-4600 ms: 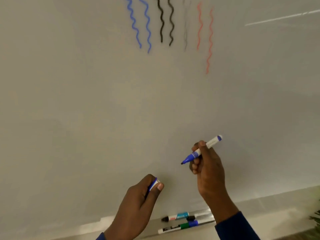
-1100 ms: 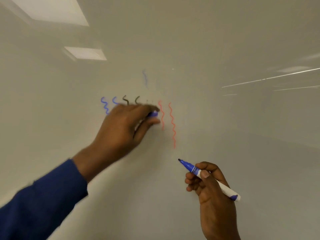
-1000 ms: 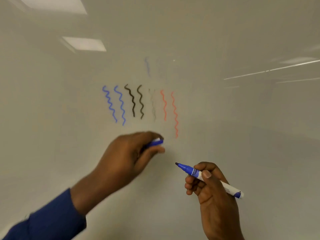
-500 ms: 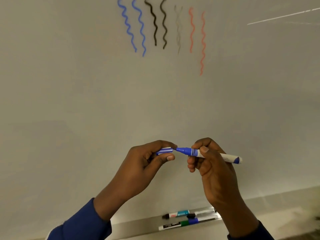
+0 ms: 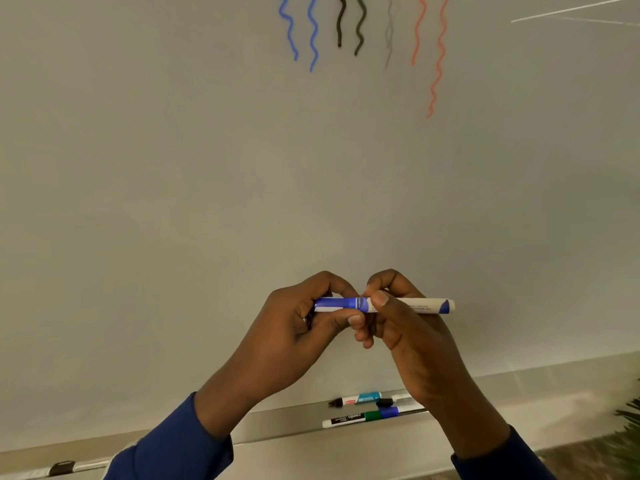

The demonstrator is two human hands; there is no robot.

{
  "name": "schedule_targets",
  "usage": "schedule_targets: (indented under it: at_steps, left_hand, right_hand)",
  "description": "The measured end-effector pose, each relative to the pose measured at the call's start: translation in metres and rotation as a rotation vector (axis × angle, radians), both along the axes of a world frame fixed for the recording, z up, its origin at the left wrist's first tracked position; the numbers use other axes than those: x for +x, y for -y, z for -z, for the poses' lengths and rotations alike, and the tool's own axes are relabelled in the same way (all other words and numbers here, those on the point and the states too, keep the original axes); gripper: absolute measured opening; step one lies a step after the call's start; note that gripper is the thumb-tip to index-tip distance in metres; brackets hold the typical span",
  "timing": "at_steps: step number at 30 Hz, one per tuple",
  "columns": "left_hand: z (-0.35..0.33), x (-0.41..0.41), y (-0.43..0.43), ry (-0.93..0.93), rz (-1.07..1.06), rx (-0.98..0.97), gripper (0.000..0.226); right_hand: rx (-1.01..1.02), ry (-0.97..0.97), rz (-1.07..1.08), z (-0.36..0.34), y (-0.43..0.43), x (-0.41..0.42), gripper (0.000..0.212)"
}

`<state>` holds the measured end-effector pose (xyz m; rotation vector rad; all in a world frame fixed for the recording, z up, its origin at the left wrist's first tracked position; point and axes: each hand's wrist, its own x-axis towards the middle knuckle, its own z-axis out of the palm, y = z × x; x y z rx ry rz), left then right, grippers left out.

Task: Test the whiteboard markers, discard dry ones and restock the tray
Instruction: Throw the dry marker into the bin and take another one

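The left hand [image 5: 298,327] grips the blue plastic cap [image 5: 332,304], the right hand [image 5: 408,336] the white marker barrel [image 5: 415,305], its wrist hiding one end of the grey metal tray [image 5: 284,419] (other markers [image 5: 356,417] lie there).

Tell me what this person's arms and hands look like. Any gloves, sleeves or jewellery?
Both hands are bare: the left hand and the right hand wear no gloves, and no ring, watch or bracelet shows. Each arm is covered by a long, plain dark blue sleeve that ends at the wrist: the left sleeve and the right sleeve.
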<state>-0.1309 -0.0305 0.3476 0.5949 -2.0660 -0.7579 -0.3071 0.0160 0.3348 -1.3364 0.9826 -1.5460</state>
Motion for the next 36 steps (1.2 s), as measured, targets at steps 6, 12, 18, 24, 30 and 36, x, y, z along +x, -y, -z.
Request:
schedule_targets:
  at_steps: [6,12,18,24,30,36]
  left_hand:
    - [0.007,0.007,-0.006,-0.048,-0.039,0.035,0.013]
    - [0.007,0.016,-0.008,-0.037,-0.088,0.072,0.014]
    - [0.006,0.017,-0.010,-0.031,-0.078,0.091,0.010]
    - [0.006,0.015,-0.019,-0.056,-0.122,0.106,0.014]
    - [0.008,0.012,-0.027,-0.075,-0.142,0.143,0.015]
    - [0.018,0.017,-0.023,-0.042,-0.131,0.161,0.014]
  right_hand:
    - [0.102,0.048,-0.076,0.003,0.002,0.004,0.065]
    - [0.045,-0.003,0.198,0.008,0.002,-0.006,0.057]
    - [0.022,-0.052,0.306,0.008,0.005,0.004,0.040]
    - [0.017,-0.018,0.311,0.004,0.006,0.007,0.058]
    - [0.038,-0.013,0.333,0.010,0.006,0.010,0.080]
    - [0.096,-0.036,0.356,0.023,0.002,0.016,0.079]
